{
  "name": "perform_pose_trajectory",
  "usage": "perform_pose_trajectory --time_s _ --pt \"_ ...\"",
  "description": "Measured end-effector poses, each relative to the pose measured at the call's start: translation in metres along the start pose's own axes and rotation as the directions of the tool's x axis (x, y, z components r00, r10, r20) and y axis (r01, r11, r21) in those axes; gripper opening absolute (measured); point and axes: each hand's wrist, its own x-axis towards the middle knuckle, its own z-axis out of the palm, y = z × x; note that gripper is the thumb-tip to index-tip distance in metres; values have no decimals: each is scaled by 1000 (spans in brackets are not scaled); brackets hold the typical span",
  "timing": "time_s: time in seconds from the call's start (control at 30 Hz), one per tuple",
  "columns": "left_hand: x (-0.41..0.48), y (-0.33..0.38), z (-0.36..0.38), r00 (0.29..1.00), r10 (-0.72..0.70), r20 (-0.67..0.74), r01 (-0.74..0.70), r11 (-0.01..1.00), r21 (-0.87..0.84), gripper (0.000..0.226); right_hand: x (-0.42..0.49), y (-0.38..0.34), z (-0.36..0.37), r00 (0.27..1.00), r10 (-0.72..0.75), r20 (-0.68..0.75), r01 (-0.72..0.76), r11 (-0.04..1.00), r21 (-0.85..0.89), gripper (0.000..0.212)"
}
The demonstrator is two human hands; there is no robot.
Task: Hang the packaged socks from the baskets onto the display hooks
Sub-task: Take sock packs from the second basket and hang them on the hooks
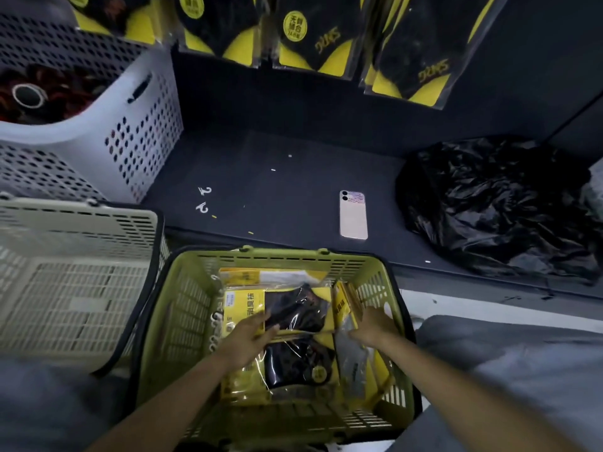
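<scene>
Head view, looking down. Three baskets counted: a green basket [280, 256] in the middle, a beige basket [81, 216] just left of it, and a white perforated basket [143, 138] behind that, holding dark goods. Inside the green one, roughly five packaged socks [293, 308], yellow cards with black socks, mostly lying flat, one or two standing on edge by the right wall; exact number unsure in the blur. Left hand [253, 334] laid on the flat packs, fingers straight, gripping nothing. Right hand [372, 322] touching the upright packs; pinching or not, cannot tell. On the dark shelf [293, 177] beyond: two white plastic hooks [205, 190], one phone [354, 220], one black plastic bag [496, 207]. Along the top edge, about five hung sock packs [295, 31].
</scene>
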Motion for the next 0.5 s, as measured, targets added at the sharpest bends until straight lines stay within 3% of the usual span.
perform_pose_trajectory --time_s 0.1,0.17,0.27,0.33,0.5 --pt "1 0 1 1000 -18 -7 18 1000 0 64 5 1 3 1000 -2 -2 2 996 -84 26" --pt "1 1 1 999 -32 -8 32 999 -7 66 9 2 9 1000 -9 -9 8 997 -77 45" --pt "-1 4 1 999 -38 13 38 999 -31 65 11 8 16 996 25 90 -41 983 177 77" --pt "-4 6 2 999 -33 28 34 997 -64 63 10 10 15 992 31 121 -62 964 258 78" --pt "-11 22 6 998 17 55 -9 991 -134 57 2 10 1 994 -17 110 -4 982 186 68"
